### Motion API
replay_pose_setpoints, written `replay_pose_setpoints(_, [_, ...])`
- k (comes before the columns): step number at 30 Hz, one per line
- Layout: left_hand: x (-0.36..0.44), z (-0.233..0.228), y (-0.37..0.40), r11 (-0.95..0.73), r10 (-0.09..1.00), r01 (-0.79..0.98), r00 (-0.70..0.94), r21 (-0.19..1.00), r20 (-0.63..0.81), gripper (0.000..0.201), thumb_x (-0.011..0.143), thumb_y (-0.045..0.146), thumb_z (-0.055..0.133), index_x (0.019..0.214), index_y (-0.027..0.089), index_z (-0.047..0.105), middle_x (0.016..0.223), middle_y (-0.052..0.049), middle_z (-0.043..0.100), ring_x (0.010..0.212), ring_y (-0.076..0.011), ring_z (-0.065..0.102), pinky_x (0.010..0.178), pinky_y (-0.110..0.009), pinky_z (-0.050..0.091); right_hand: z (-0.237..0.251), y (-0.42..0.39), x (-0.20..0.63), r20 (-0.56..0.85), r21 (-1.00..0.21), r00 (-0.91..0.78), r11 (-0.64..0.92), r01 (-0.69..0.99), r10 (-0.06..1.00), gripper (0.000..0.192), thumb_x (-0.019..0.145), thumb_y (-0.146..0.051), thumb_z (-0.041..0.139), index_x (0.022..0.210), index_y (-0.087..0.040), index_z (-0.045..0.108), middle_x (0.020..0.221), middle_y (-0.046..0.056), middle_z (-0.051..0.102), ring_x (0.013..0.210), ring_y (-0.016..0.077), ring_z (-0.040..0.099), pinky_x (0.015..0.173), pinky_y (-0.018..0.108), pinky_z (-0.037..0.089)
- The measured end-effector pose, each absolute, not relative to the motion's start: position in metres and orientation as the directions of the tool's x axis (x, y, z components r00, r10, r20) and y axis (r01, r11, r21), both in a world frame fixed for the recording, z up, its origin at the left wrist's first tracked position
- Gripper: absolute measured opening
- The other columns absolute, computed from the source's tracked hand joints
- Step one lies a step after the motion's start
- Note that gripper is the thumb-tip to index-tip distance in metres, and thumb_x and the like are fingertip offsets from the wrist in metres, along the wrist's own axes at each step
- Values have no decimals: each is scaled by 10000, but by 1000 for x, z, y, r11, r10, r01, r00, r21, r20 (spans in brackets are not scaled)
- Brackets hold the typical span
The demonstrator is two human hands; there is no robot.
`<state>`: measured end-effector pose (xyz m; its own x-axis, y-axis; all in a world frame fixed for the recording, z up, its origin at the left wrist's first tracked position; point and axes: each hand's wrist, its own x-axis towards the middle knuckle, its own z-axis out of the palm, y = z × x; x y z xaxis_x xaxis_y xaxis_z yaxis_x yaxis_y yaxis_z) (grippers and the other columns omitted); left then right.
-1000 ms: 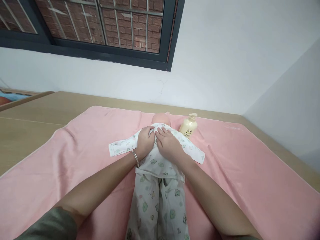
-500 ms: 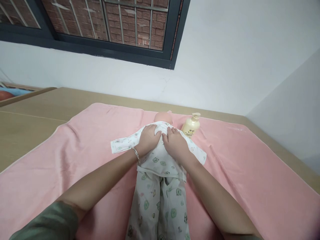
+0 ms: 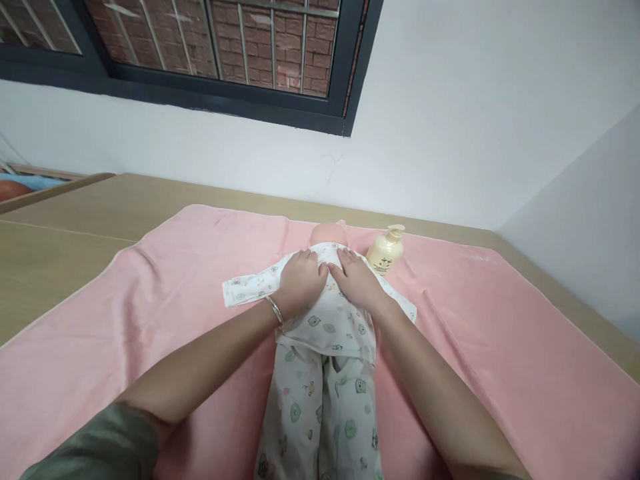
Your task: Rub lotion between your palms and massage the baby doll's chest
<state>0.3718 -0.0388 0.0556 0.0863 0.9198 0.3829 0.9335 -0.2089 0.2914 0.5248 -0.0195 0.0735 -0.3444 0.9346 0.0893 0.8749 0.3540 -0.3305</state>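
A baby doll (image 3: pixel 329 233) lies stretched out, its smooth head at the far end. It wears a white printed long-sleeved shirt (image 3: pixel 333 327) and matching trousers (image 3: pixel 295 413). My left hand (image 3: pixel 303 280) rests on the upper left of the shirt, fingers slightly bent and pointing toward the head. A silver bracelet (image 3: pixel 275 311) circles that wrist. On the upper right of the shirt lies my right hand (image 3: pixel 357 280), fingers spread and flat. The thumbs come close together over the middle of the torso. Neither hand grips anything visible.
A pale yellow pump bottle (image 3: pixel 385 250) stands just right of the doll's shoulder. Beneath everything is a pink blanket (image 3: pixel 500 353) on a wooden surface (image 3: pixel 95 207). Behind it rise a white wall (image 3: pixel 250 167) and a dark-framed window (image 3: pixel 225 110).
My left hand has shifted slightly right and its fingers look more bent. My right hand still lies on the shirt. The view has moved a little; doll and bottle keep their places.
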Motion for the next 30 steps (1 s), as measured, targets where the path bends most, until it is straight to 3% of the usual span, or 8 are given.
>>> replay_pose_setpoints(6, [361, 52, -21, -251, 938, 888, 124, 385, 325, 347, 987, 318, 370, 1025, 113, 647, 1094, -153, 711, 1046, -277, 638, 972, -409, 486, 84, -51, 506, 110, -143, -327, 340, 929, 939, 550, 1056, -287, 261, 1493, 14, 405, 1504, 234, 434, 1442, 330, 375, 1199, 424, 292])
replay_pose_setpoints(14, [376, 55, -43, -315, 881, 918, 190, 239, 433, 354, 1010, 215, 318, 1097, 113, 646, 1156, -162, 693, 1138, -278, 615, 1035, -413, 450, 72, -16, 526, 111, -359, -351, 367, 858, 930, 528, 1032, -306, 315, 1469, -50, 463, 1562, 183, 371, 1481, 287, 319, 1228, 399, 253])
replay_pose_setpoints(17, [377, 59, -47, -314, 883, 916, 185, 249, 432, 319, 996, 212, 353, 1101, 130, 643, 1169, -158, 690, 1146, -275, 613, 1037, -410, 449, 67, -10, 529, 144, -351, -328, 358, 865, 934, 537, 1030, -352, 334, 1459, -64, 478, 1558, 173, 382, 1465, 301, 340, 1223, 422, 256])
replay_pose_setpoints(22, [365, 59, -32, -230, 949, 887, 113, 400, 296, 346, 980, 369, 403, 1069, 138, 645, 1129, -145, 711, 1074, -284, 643, 963, -412, 492, 73, -26, 519, 144, -249, -327, 353, 902, 934, 554, 1034, -318, 303, 1495, -36, 425, 1536, 175, 418, 1442, 301, 372, 1220, 431, 257])
replay_pose_setpoints(26, [362, 52, -25, -233, 940, 892, 106, 386, 324, 366, 966, 372, 411, 1109, 126, 641, 1166, -155, 705, 1112, -297, 633, 1009, -434, 464, 78, -42, 508, 152, -176, -322, 346, 922, 934, 545, 1027, -256, 280, 1474, 11, 440, 1508, 220, 435, 1439, 309, 379, 1214, 412, 267])
replay_pose_setpoints(30, [364, 49, -26, -233, 939, 896, 107, 378, 326, 367, 975, 360, 394, 1097, 118, 641, 1149, -158, 704, 1108, -301, 629, 1003, -438, 462, 77, -36, 512, 144, -284, -348, 375, 882, 926, 544, 1022, -276, 316, 1483, -18, 446, 1528, 189, 422, 1466, 281, 347, 1227, 383, 257])
